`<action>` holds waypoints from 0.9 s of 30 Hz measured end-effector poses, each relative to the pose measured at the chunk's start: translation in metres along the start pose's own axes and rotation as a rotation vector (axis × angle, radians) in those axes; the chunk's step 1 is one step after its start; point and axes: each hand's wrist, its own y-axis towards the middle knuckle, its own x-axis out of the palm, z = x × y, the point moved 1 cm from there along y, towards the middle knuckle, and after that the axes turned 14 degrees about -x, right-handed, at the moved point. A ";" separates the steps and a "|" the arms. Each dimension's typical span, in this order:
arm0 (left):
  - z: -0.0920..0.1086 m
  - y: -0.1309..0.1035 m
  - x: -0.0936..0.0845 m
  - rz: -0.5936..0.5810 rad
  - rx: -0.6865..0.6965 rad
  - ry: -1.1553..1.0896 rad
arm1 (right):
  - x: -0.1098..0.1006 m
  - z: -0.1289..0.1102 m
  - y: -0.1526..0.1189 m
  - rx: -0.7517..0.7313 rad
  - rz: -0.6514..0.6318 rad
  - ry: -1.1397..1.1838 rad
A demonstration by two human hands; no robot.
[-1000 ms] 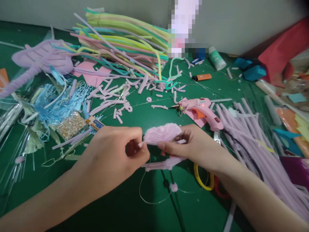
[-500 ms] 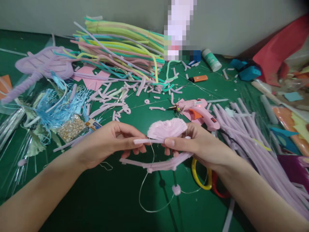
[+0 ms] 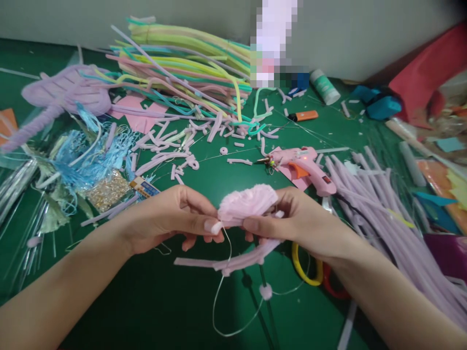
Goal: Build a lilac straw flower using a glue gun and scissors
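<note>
A pale pink, fuzzy, fan-shaped piece (image 3: 248,204), seemingly of rowed pipe cleaners, is pinched between the thumb and fingers of my right hand (image 3: 288,221). At its left end, the thumb and forefinger of my left hand (image 3: 186,221) close on the tip of a pale pink pipe cleaner (image 3: 216,227). Below both hands hangs a bent lilac strip (image 3: 233,262), and a thin wire (image 3: 214,311) loops down from the work. A small lilac pompom (image 3: 266,291) sits on a dark thin rod under my right hand. My right fingertips are partly hidden behind the piece.
A pink glue gun (image 3: 302,167) lies beyond my right hand, near scissors with a yellow handle (image 3: 297,270). Lilac pipe cleaners (image 3: 386,233) spread at the right, and coloured bundles (image 3: 189,53) lie at the back. Blue tassels (image 3: 83,160) and a bead bag (image 3: 109,190) are left.
The pipe cleaner's free end, which stuck out leftward, is now pinched in my left hand at the piece's edge. The fan-shaped piece has tilted, and the hanging strip has swung slightly down and left.
</note>
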 end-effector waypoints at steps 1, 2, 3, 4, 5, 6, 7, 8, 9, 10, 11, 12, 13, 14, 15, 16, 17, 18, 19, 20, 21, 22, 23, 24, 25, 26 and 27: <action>0.000 -0.001 0.000 0.011 -0.006 0.012 | 0.000 0.000 0.000 0.007 0.001 -0.011; 0.001 -0.003 0.001 0.020 -0.007 0.027 | 0.001 0.000 0.000 0.014 -0.001 -0.023; 0.001 -0.004 0.002 0.034 -0.004 0.044 | 0.001 0.000 0.000 0.020 0.001 -0.038; 0.002 -0.006 0.002 0.054 0.001 0.062 | 0.001 0.000 0.000 0.023 0.005 -0.055; 0.002 -0.007 0.003 0.079 0.001 0.078 | 0.001 0.000 0.000 0.022 0.009 -0.073; 0.003 -0.008 0.004 0.109 -0.002 0.089 | 0.002 -0.001 -0.001 0.018 0.013 -0.090; 0.004 -0.008 0.005 0.140 -0.009 0.095 | 0.002 -0.001 -0.001 0.012 0.017 -0.104; 0.005 -0.008 0.006 0.164 -0.018 0.097 | 0.002 -0.002 -0.001 0.005 0.019 -0.111; 0.006 -0.008 0.008 0.184 -0.019 0.096 | 0.003 -0.002 -0.001 -0.001 0.019 -0.112; 0.006 -0.008 0.009 0.195 -0.016 0.098 | 0.003 -0.002 -0.001 -0.005 0.019 -0.111; 0.007 -0.007 0.010 0.206 -0.010 0.108 | 0.003 -0.002 -0.001 -0.006 0.024 -0.111; 0.007 -0.007 0.011 0.222 -0.003 0.125 | 0.004 -0.002 -0.001 -0.006 0.029 -0.115; 0.007 -0.006 0.012 0.239 -0.001 0.151 | 0.003 -0.002 0.000 -0.003 0.036 -0.123; 0.007 -0.006 0.012 0.257 -0.003 0.181 | 0.003 -0.001 0.000 -0.001 0.045 -0.133; 0.006 -0.006 0.011 0.265 -0.002 0.213 | 0.003 -0.001 0.000 0.002 0.053 -0.143; 0.006 -0.007 0.011 0.262 0.007 0.244 | 0.003 0.000 0.001 0.004 0.058 -0.148; 0.006 -0.007 0.010 0.249 0.027 0.265 | 0.003 0.001 0.001 0.006 0.062 -0.145; 0.006 -0.008 0.009 0.237 0.060 0.272 | 0.003 0.002 0.001 0.009 0.060 -0.132; 0.006 -0.007 0.009 0.230 0.104 0.267 | 0.003 0.002 0.001 0.014 0.052 -0.109; 0.006 -0.007 0.009 0.234 0.152 0.252 | 0.003 0.002 0.001 0.020 0.030 -0.080; 0.005 -0.006 0.009 0.249 0.194 0.232 | 0.002 0.002 0.001 0.031 -0.004 -0.049; 0.004 -0.004 0.010 0.273 0.221 0.211 | 0.002 0.001 0.000 0.045 -0.050 -0.022; 0.003 -0.002 0.011 0.299 0.232 0.192 | 0.000 0.000 -0.001 0.061 -0.098 -0.004; 0.002 0.000 0.012 0.322 0.222 0.178 | -0.002 0.000 -0.002 0.075 -0.134 -0.003; 0.000 0.002 0.012 0.342 0.201 0.164 | -0.004 -0.001 -0.003 0.085 -0.148 -0.018; -0.002 0.003 0.013 0.364 0.179 0.152 | -0.007 -0.002 -0.004 0.084 -0.139 -0.045; -0.003 0.005 0.013 0.386 0.161 0.147 | -0.011 -0.002 -0.005 0.074 -0.113 -0.076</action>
